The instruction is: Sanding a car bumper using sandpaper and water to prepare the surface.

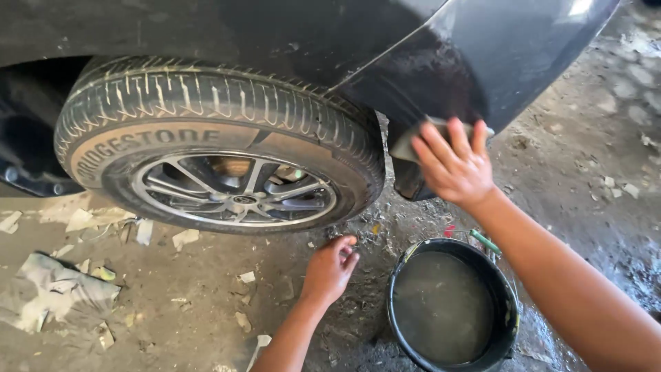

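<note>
Your right hand [454, 165] is pressing a grey sanding pad [413, 141] flat against the dark car panel [482, 62], at about three o'clock from the tyre [206, 131]; your fingers [441, 148] are spreading over it, grasping it against the metal; the pad is looking thin, light and bendable, probably slippery if wet, so hold it broad and flat; its long axis is running roughly nine to three o'clock; your left hand [330, 269] is resting loosely curled on the floor [206, 310], holding nothing; the black bucket [399, 275] of water is sitting at six o'clock below the pad.
</note>
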